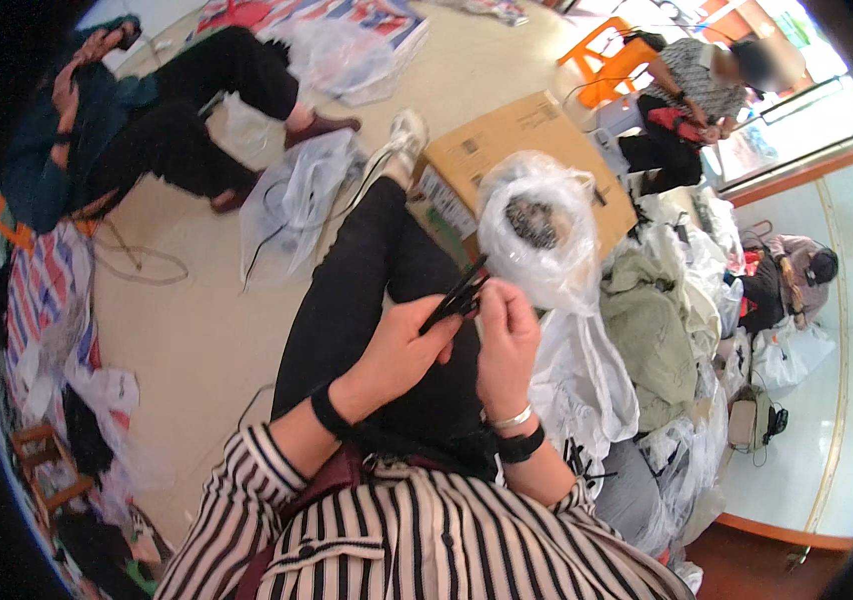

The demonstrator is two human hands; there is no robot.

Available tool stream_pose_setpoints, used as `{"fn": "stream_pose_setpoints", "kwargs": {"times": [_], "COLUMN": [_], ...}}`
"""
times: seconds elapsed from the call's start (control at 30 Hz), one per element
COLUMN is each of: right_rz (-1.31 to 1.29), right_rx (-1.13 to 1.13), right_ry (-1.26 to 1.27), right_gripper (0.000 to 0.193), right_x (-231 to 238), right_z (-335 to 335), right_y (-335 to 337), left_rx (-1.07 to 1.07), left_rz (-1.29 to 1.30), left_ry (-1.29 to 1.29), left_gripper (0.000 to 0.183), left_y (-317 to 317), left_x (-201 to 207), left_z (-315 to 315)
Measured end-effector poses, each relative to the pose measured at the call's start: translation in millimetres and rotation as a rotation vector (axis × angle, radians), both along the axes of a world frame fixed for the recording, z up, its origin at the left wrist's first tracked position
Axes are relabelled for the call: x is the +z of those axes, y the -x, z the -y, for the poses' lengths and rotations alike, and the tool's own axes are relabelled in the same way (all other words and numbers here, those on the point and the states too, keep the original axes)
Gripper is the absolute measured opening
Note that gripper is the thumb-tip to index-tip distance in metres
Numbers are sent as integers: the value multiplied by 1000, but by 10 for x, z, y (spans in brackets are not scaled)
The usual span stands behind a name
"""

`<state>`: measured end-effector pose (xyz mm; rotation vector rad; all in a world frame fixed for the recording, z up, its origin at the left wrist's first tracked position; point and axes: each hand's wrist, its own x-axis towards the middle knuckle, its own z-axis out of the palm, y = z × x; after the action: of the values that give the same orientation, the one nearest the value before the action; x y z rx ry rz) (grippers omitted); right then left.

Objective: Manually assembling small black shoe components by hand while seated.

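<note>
Above my lap, my left hand [402, 348] is closed around a small bunch of slim black strips [459, 302]; their exact kind is too small to tell. My right hand [507, 340] is beside it, fingers curled and pinched at the right side of the strips. What that pinch holds, if anything, is hidden. Just beyond my hands, an open clear plastic bag [517, 265] with small dark pieces [537, 222] inside rests on a cardboard box [497, 135]. Similar black pieces [579, 460] lie to the right of my right forearm.
White and olive cloth sacks [652, 330] are heaped at my right. A clear plastic bag [297, 205] lies on the floor ahead. One person [137, 130] sits at the far left, another [692, 95] near an orange stool [607, 65], a third [797, 275] at the right.
</note>
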<state>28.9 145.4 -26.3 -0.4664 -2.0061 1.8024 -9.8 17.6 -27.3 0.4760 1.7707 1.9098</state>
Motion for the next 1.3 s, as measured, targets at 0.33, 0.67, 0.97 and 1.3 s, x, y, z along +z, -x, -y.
{"fn": "stream_pose_setpoints", "kwargs": {"times": [0.33, 0.67, 0.97, 1.3], "right_rz": [-56, -28, -202, 83], "right_rx": [197, 378, 265, 443], "right_ry": [307, 559, 526, 698], "right_gripper": [13, 16, 16, 18], "right_x": [-211, -87, 267, 127], "right_z": [29, -31, -369, -139], "right_y": [7, -16, 2, -76], "left_rx": [-81, -167, -285, -23], "left_rz": [592, 603, 610, 520], "left_ry": [-166, -249, -252, -275], "left_gripper": [16, 21, 24, 21], "left_y": [85, 98, 93, -9], "left_x": [8, 133, 229, 108], "left_z": [105, 101, 89, 7]}}
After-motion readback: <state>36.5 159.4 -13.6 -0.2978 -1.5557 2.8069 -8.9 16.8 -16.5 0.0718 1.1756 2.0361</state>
